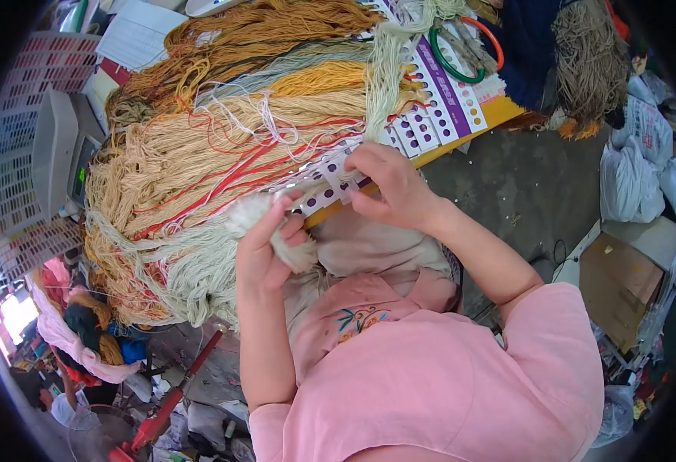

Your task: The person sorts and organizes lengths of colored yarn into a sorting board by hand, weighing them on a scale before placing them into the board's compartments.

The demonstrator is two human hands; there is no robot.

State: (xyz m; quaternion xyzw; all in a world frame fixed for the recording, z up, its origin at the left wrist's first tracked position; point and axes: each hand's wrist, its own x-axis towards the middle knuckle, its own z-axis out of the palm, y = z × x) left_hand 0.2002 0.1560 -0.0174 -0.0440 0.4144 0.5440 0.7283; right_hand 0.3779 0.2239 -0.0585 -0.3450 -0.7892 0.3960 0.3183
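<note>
A skein of off-white thread (298, 252) is gripped in my left hand (267, 242), its fluffy end sticking out above the fingers and a loose tail hanging below. My right hand (395, 185) has thumb and fingers curled around pale strands beside a white punched card (324, 171), at the table's near edge. Strands stretch between the two hands over the card's row of holes. Just above my right hand, a pale green skein (384, 73) lies across the cards. What is between the right fingertips is partly hidden.
Beige thread skeins (168, 146) with red strands cover the yellow-edged table (499, 114). Green and red rings (461, 65) lie at the back right. Plastic bags (634, 177) and cardboard (619, 285) are at right; a grey plastic crate (34, 123) is at left. A person (65, 404) appears lower left.
</note>
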